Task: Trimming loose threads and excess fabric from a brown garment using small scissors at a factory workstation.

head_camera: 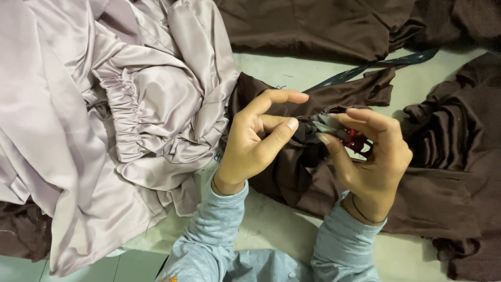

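My left hand (258, 141) pinches a fold of dark brown cloth (292, 172) between thumb and fingers, index finger stretched over it. My right hand (373, 156) grips a small red-handled tool (356, 140), likely thread snips, with a bit of grey at its tip touching the same fold. Both hands meet at the middle of the view, over a pale work surface (271, 219). Light blue sleeves cover both wrists.
A large heap of shiny lilac satin with a gathered elastic band (125, 120) fills the left. More brown garments lie along the top (313, 26) and right (459, 156). A dark strap (365, 68) runs across the surface at upper right.
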